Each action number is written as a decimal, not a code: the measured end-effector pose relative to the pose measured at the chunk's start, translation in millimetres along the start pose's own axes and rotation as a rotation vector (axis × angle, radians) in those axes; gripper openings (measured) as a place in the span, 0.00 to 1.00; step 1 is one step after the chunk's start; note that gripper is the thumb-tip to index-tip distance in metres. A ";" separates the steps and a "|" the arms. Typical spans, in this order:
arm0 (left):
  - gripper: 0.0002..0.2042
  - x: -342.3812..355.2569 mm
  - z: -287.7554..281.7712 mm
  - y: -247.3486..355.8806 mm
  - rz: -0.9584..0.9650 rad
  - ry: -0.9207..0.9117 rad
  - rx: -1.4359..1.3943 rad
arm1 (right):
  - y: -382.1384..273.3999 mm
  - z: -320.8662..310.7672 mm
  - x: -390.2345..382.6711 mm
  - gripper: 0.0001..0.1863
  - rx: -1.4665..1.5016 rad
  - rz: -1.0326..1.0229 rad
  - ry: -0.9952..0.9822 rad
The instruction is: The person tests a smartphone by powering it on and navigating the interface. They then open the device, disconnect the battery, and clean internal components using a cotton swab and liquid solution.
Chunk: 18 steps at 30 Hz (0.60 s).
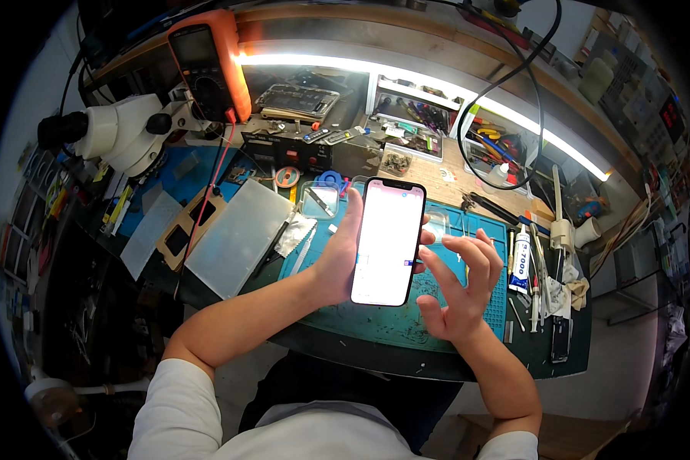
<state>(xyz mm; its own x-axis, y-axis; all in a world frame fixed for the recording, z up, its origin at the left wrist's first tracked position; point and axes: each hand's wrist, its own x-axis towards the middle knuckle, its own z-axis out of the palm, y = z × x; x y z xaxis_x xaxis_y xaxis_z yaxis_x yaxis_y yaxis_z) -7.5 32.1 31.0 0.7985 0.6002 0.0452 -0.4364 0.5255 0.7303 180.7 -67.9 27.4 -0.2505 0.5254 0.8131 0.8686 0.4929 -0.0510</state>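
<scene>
A smartphone [389, 245] with a bright, mostly white screen is held upright above the bench. My left hand [339, 261] grips it along its left edge, the thumb lying up that side and fingertips showing at the right edge. Just right of the phone, my right hand [468, 287] hovers with its fingers apart and bent, holding nothing. Beneath both hands lies a blue-green work mat [345, 330], speckled with small dark bits.
An orange multimeter [211, 69] and a white microscope [123, 134] stand at the back left. A translucent plastic sheet [238, 238] lies left of the mat. On the right are a glue tube [520, 261] and several slim tools. A black cable [543, 100] loops down at the back right.
</scene>
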 end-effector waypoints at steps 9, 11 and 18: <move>0.48 -1.2 3.8 1.7 0.007 -0.002 -0.055 | 0.4 -0.3 1.3 0.28 0.006 0.011 0.005; 0.48 -1.3 6.8 2.7 0.009 0.008 -0.040 | 1.1 -0.2 0.8 0.28 0.006 0.010 0.006; 0.48 -2.0 7.9 4.2 0.020 0.010 -0.006 | 1.4 0.8 0.0 0.29 -0.015 -0.013 -0.005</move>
<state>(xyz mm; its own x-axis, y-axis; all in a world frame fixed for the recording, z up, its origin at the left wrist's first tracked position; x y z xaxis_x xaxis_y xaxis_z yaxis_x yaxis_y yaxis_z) -7.6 28.4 39.3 0.7855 0.6166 0.0527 -0.4544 0.5169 0.7255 181.6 -66.6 26.8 -0.2639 0.5228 0.8106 0.8714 0.4895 -0.0321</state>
